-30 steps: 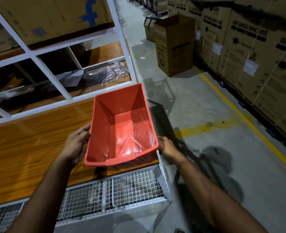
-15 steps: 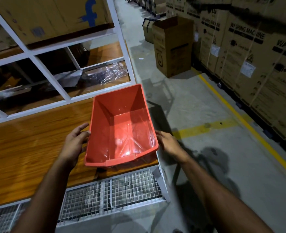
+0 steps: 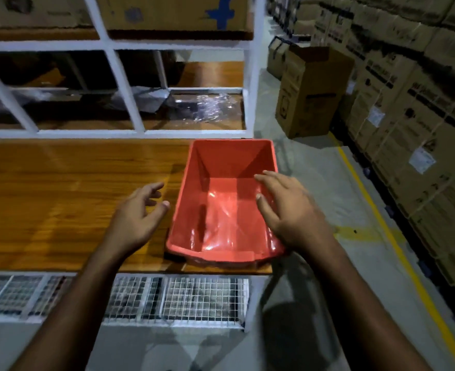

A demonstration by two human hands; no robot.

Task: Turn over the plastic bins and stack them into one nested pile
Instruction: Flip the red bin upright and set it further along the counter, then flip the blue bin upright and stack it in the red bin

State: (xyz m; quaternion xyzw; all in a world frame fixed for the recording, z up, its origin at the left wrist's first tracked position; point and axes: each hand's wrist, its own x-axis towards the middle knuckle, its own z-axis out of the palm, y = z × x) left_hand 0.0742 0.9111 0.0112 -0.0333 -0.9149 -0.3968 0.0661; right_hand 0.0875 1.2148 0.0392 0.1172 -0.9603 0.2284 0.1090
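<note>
Long orange-brown wooden bench (image 3: 60, 199), upright red rectangular plastic bin (image 3: 221, 210) resting mouth-up at its right end, right hand (image 3: 288, 210) over the bin's right rim with fingers spread and relaxed, left hand (image 3: 138, 212) just beside the bin, fingers loose, grasping nothing

One red bin (image 3: 222, 210) at 12 o'clock; two hands, left hand (image 3: 138, 214) and right hand (image 3: 290, 210); one bench (image 3: 60, 199); one open carton (image 3: 310, 92) at 1 o'clock.

wooden shelf (image 3: 60, 199), red bin (image 3: 221, 210) upright on it
</note>
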